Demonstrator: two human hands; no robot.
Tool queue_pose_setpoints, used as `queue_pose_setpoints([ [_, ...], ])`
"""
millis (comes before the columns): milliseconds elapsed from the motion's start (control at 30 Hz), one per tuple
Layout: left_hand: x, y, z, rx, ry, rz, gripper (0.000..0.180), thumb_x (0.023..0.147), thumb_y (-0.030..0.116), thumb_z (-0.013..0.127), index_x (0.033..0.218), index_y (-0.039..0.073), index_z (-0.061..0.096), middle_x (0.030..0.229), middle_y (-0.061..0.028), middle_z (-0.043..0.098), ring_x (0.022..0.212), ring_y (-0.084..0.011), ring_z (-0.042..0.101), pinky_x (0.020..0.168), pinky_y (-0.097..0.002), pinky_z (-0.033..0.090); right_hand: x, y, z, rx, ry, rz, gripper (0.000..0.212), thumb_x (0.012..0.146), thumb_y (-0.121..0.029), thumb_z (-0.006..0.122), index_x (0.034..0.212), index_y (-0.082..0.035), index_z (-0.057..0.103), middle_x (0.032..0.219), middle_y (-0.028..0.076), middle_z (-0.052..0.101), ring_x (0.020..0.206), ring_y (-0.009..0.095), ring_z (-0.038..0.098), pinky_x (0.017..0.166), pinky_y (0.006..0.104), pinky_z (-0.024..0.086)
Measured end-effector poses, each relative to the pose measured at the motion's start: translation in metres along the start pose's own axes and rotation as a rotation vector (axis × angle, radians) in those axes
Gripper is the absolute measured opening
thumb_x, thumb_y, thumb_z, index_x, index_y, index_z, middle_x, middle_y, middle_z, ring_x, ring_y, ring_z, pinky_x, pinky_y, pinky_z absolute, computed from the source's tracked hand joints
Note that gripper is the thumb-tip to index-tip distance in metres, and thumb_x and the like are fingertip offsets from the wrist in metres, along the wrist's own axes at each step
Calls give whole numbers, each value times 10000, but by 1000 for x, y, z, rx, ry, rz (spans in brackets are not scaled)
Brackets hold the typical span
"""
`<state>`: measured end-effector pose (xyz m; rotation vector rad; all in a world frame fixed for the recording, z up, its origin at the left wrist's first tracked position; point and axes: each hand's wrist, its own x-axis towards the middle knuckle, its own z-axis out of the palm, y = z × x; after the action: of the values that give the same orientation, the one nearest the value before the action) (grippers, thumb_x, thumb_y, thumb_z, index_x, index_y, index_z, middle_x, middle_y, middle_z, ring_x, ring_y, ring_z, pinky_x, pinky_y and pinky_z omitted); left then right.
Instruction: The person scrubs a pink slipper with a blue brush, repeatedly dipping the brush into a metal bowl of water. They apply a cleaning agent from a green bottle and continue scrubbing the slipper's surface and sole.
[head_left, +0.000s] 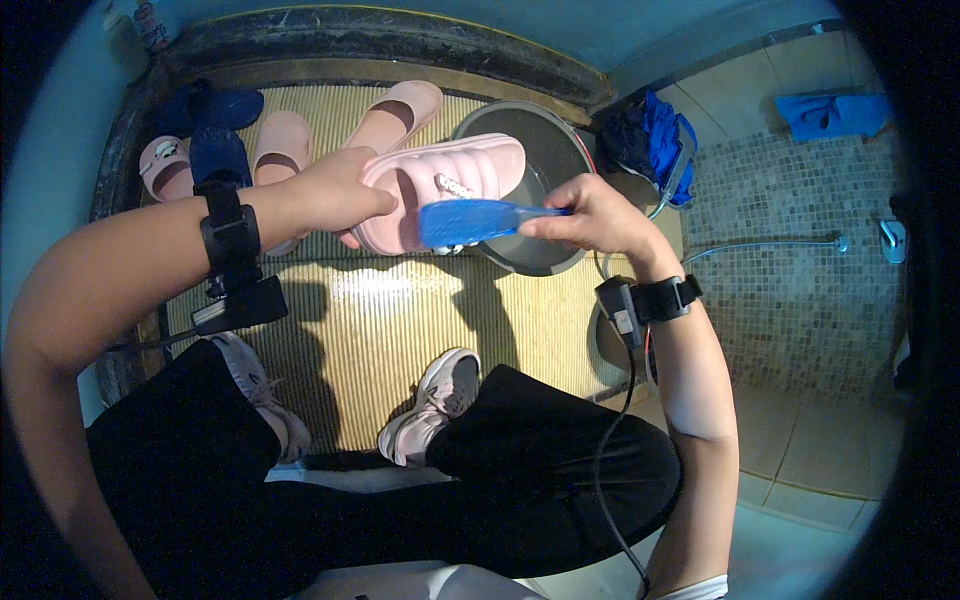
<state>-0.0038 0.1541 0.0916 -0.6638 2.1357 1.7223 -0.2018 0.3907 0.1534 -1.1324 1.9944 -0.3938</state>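
My left hand (345, 192) grips a pink slipper (497, 163) at one end, with the thumb on top. The slipper has a puffy ridged strap with a small decoration on it. In my right hand (597, 217) is a blue scrubbing brush (468, 222), held by its thin handle. The brush head overlaps the slipper's near side; whether its bristles touch cannot be told, as they face away. Partly under the slipper stands a round grey bucket (548, 262) that seems to hold water.
Several more slippers lie at the far left, among them a pink one (283, 138) and a dark blue one (218, 158). A ribbed yellowish mat (370, 345) covers the floor. Right of the bucket sit a blue plastic bag (668, 145) and a hose (760, 247). Cables hang from my wrist devices.
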Motion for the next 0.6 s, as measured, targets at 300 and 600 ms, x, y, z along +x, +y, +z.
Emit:
queue_pose_setpoints([
  [300,0,-12,-7,335,262,318,386,851,187,626,1149,-34,519,902,-190,650,745,-240,671,617,-333,550,-14,37,-29,243,79,136,371,785,-344,774,594,-53,646,508,-8,570,410,43,500,384,175,344],
  [600,0,-27,-1,425,344,524,266,814,151,630,966,-37,518,826,-267,614,795,-423,622,685,-445,486,6,12,8,301,-30,115,428,847,-416,712,621,-64,623,515,-40,516,428,35,481,379,188,341],
])
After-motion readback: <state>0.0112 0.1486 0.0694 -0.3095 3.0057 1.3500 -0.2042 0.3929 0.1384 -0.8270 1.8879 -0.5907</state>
